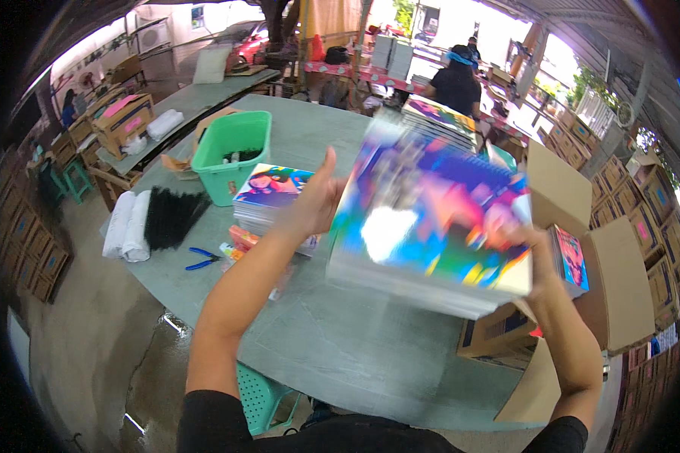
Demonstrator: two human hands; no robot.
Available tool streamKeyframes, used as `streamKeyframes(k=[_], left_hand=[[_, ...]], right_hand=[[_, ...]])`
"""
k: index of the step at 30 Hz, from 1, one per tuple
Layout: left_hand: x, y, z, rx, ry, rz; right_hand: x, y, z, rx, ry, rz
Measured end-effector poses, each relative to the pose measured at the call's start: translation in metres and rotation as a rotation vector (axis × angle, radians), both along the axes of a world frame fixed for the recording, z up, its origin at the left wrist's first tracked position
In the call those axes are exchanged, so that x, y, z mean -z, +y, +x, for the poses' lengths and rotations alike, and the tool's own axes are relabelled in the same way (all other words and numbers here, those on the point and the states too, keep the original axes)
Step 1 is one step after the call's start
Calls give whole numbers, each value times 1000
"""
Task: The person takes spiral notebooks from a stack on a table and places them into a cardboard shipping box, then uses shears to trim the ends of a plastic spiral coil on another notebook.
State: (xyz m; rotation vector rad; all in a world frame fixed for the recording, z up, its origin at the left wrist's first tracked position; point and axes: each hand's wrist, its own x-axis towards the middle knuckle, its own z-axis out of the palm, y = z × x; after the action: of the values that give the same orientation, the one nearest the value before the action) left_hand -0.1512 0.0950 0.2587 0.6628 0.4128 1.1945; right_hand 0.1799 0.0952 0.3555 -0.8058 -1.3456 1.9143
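Above the grey-green table I hold a thick stack of booklets (438, 219) with bright blue, pink and yellow covers; it is tilted and smeared by motion. My right hand (535, 253) grips its right edge, thumb on top. My left hand (321, 198) is against the left side, thumb up, other fingers partly hidden. Left of it, a smaller stack of similar booklets (272, 185) rests on the table. Behind the held stack is another pile of booklets (442, 117). An open cardboard box (619, 283) stands to the right, with booklets (571, 260) inside.
Left on the table (340, 355) are a green plastic bin (230, 140), white rolls (128, 226), a fan of thin black strips (175, 217) and blue-handled pliers (201, 260). A green stool (261, 400) is below the near edge. A person (457, 83) sits at a far table.
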Motion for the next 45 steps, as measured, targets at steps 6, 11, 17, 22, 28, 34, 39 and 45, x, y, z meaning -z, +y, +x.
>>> streamKeyframes(k=[6,11,17,22,28,34,39,45], left_hand=[[97,-124,-23,240,227,-461],[78,-186,6,-62,431,-171],[57,-179,-26,-496,14,-198],[3,-98,-51,-867,-173,152],[54,5,-108,-1143,-380,-195],[108,42,-66,-1202,-323,-366],[113,18,-150,-1007,-211,-290],[36,-66,-102,-845,197,182]], right_hand=[[78,-24,-90,-702,-509,-406],[131,9,-142,-907,-779,-502],[-3,46,-187,-437,-480,475],[-113,-52,-106,-207,-355,1130],[-91,-84,95,289,-869,1160],[-28,-145,300,296,-1540,296],[54,-126,355,305,-1639,869],[50,-87,362,400,-1470,1114]])
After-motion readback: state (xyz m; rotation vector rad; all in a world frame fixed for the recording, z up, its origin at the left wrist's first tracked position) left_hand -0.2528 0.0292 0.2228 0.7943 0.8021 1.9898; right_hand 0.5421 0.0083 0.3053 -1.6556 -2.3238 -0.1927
